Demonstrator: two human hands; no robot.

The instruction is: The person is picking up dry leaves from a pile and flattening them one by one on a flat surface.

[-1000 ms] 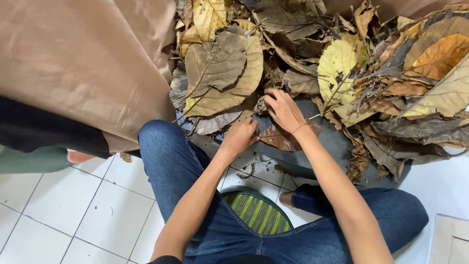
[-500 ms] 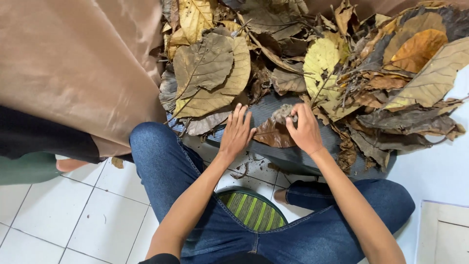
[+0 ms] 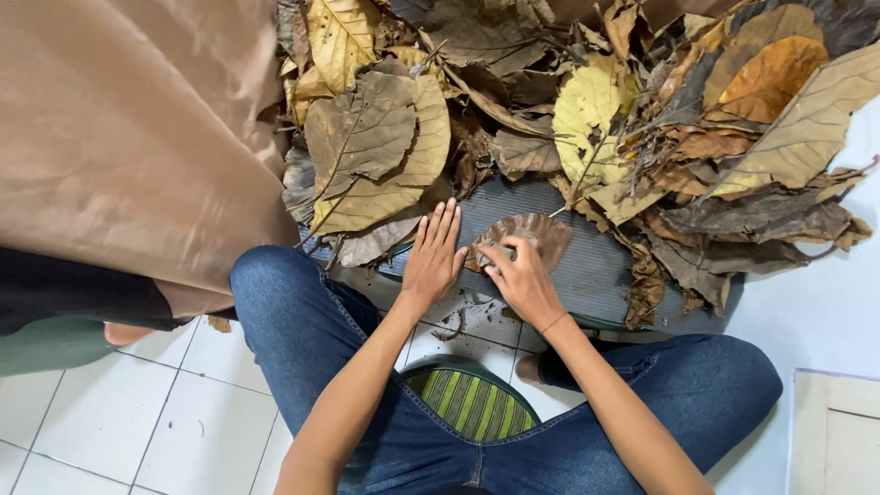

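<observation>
A round brown dry leaf (image 3: 539, 233) lies on a grey ribbed mat (image 3: 596, 270) in front of me. My right hand (image 3: 522, 280) grips the leaf's near edge with bent fingers. Beside it, my left hand (image 3: 434, 255) rests flat on the mat with its fingers spread, touching the leaf's left side and holding nothing. A big pile of dry leaves (image 3: 587, 119), brown and yellow, covers the far part of the mat. I sit cross-legged in blue jeans (image 3: 293, 321) on a white tiled floor (image 3: 183, 422).
A large tan cloth (image 3: 128, 128) hangs at the left, over a dark and green fabric (image 3: 46, 321). A green striped cushion (image 3: 472, 403) lies between my legs. Leaf crumbs (image 3: 454, 325) lie on the tiles. A pale panel (image 3: 839, 431) sits at the lower right.
Both hands have come down from the pile to the bare mat. The right hand has drawn the round brown leaf out, and the left hand has flattened beside it.
</observation>
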